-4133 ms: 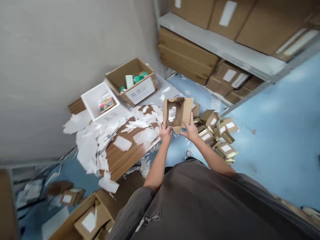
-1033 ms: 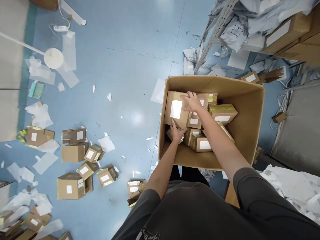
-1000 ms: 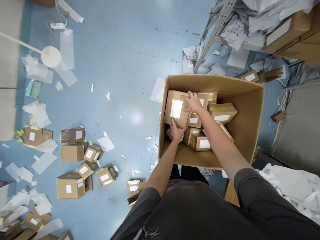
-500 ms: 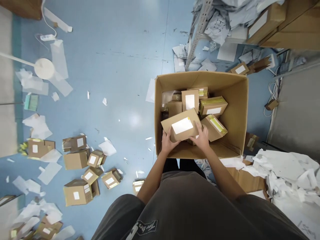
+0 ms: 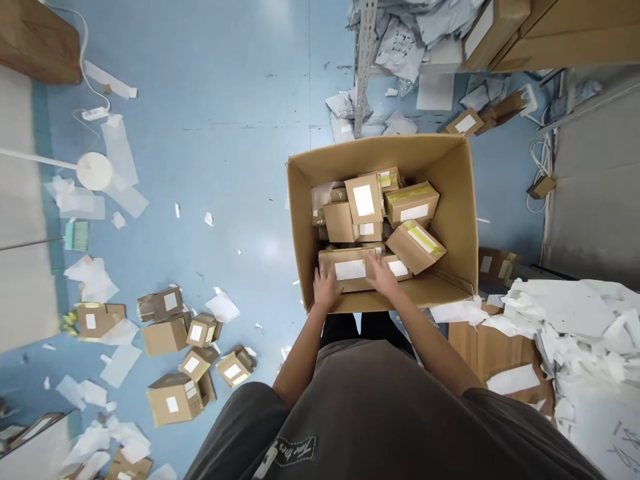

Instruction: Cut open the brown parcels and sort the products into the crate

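A large open carton (image 5: 456, 200) stands in front of my body with several smaller boxes inside. Both hands are on a long cardboard box (image 5: 345, 256) with a white label, lying along the carton's near side. My left hand (image 5: 327, 289) holds its left end, fingers over the top edge. At the right end, my right hand (image 5: 383, 275) grips with the fingers curved; its palm side is hidden. Close to the right hand rests a tilted box with yellow tape (image 5: 415, 247). A small labelled box (image 5: 364, 200) lies farther back.
More small boxes (image 5: 165, 335) and paper scraps (image 5: 223, 305) lie on the blue floor to the left. A metal rack post (image 5: 365, 67) rises beyond the carton, beside grey parcels (image 5: 400, 50). White crumpled sheets (image 5: 575, 320) are heaped at right.
The long box was tilted above the other boxes; now it lies lower and straighter against the carton's near side. Both hands moved down with it. The view has shifted slightly.
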